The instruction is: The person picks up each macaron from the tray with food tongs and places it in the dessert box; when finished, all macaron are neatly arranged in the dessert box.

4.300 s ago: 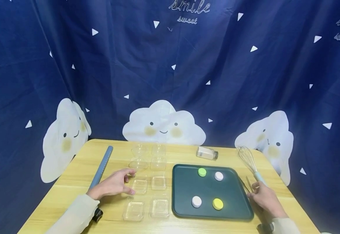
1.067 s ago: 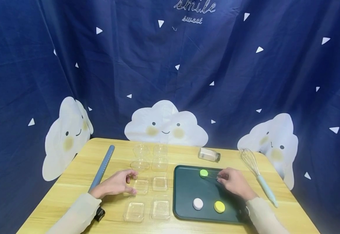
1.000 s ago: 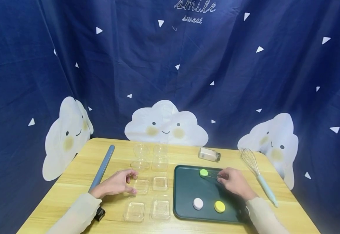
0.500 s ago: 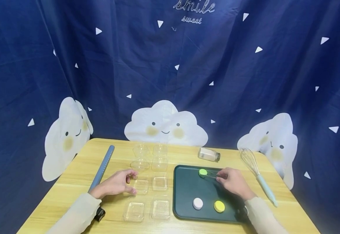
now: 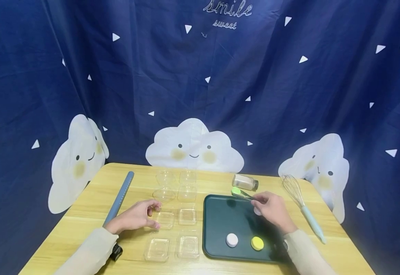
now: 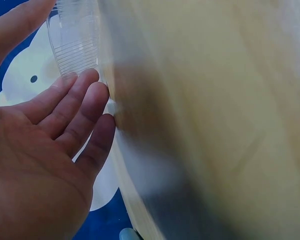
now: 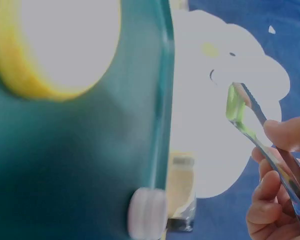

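Note:
My right hand (image 5: 272,213) grips metal tongs (image 5: 246,196), whose tips pinch a green macaron (image 5: 236,191). The macaron is raised over the far edge of the dark green tray (image 5: 217,217); in the right wrist view the green macaron (image 7: 233,104) sits between the tong tips. On the tray lie a white macaron (image 5: 232,240) and a yellow macaron (image 5: 257,243). Another white macaron (image 5: 257,211) is partly hidden under the right hand. Fingers loosely bent, my left hand (image 5: 134,217) rests at a clear plastic container (image 5: 165,220), touching its side and holding nothing.
More clear containers, such as the near one (image 5: 157,249), stand left of the tray with their lids raised. A blue-grey strip (image 5: 119,198) lies at the left. Behind the tray is a jar (image 5: 244,182); a whisk (image 5: 308,217) lies at the right.
The right hand took up the tongs from beside the tray and reached over it. In the last half second, the green macaron has risen off the tray. The left hand stays put.

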### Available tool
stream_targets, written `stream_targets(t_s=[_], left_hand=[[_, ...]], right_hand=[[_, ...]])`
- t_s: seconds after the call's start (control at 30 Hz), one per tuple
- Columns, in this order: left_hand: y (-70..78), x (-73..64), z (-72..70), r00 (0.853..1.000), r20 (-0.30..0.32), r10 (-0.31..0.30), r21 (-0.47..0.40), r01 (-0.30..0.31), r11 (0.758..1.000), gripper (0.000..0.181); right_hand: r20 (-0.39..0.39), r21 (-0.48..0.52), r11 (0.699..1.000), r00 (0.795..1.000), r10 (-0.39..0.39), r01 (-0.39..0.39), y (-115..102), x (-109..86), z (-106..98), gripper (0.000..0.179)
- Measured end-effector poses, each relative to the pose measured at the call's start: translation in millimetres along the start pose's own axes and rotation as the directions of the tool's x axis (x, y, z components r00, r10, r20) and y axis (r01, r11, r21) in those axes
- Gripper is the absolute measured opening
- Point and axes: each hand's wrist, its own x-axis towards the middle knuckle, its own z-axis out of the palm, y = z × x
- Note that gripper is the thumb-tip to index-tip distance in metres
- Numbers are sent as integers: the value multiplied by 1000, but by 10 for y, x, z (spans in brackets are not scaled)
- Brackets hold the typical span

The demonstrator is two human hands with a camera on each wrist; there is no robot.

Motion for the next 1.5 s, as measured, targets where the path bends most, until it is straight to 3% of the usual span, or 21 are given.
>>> stream_targets(t_s=[0.23, 0.63, 0.93, 1.2, 1.5], left_hand=[[-8, 19, -13, 1000, 7, 11, -9, -11, 1000, 76], [-22, 12, 1, 1000, 5, 11, -5, -11, 1000, 77], [-10, 10, -3, 1000, -1, 16, 2, -16, 1000, 76], [-31, 12, -3, 1000, 6, 26, 4, -26, 1000, 75], [-14, 6, -5, 1000, 11, 20, -1, -20, 1000, 78]], right_hand=[[-35, 53, 999, 999, 15, -14, -273, 59, -26, 19], [-66, 113, 983, 988, -141, 147, -746, 219, 276, 12], [5, 219, 964, 987, -159, 154, -1112, 251, 482, 11], [24, 252, 935, 965, -262, 248, -1332, 242, 663, 9], [139, 250, 911, 919, -369, 328, -1569, 144, 892, 10]])
